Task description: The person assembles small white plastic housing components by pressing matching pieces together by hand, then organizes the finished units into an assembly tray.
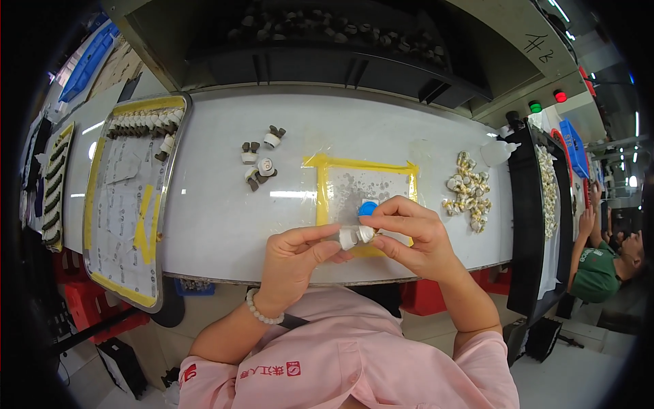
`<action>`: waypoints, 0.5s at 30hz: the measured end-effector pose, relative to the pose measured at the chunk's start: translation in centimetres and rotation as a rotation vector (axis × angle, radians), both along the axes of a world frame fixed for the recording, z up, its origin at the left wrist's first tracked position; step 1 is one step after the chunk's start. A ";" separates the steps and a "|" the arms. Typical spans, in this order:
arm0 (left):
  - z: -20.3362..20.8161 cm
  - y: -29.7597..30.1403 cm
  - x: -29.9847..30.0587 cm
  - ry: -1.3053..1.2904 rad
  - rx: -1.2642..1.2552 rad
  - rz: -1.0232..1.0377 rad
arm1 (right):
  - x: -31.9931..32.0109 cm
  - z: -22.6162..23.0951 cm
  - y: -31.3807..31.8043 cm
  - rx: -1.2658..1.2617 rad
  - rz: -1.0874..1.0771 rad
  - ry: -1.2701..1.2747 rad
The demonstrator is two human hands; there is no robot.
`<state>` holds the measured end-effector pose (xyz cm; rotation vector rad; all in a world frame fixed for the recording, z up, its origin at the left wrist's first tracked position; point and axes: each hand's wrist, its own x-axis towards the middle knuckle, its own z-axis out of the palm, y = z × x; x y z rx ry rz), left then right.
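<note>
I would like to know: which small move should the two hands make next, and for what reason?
Perhaps gently press the right white piece against the left white piece, keeping them in line. The right hand pinches one, the left hand holds the other, and they sit end to end; whether they are already joined, I cannot tell.

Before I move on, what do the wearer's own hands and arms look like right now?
Both the left hand and the right hand are ungloved. A bracelet of round, pale beads circles the left wrist; none shows on the right. The short, pale pink fabric sleeves leave the forearms bare, and the left one carries a red marking.
</note>
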<state>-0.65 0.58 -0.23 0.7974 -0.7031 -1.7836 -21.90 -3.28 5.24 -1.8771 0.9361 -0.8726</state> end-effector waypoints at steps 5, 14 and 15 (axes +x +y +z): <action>-0.2 0.3 -0.3 -0.024 -0.025 0.042 | 0.7 0.0 0.5 0.028 -0.009 0.025; -0.1 0.4 -0.4 -0.071 -0.062 0.010 | 0.7 -0.4 0.7 0.068 -0.016 0.038; -0.2 0.3 -0.4 -0.076 -0.055 0.017 | 0.7 -0.5 0.8 0.063 -0.032 0.045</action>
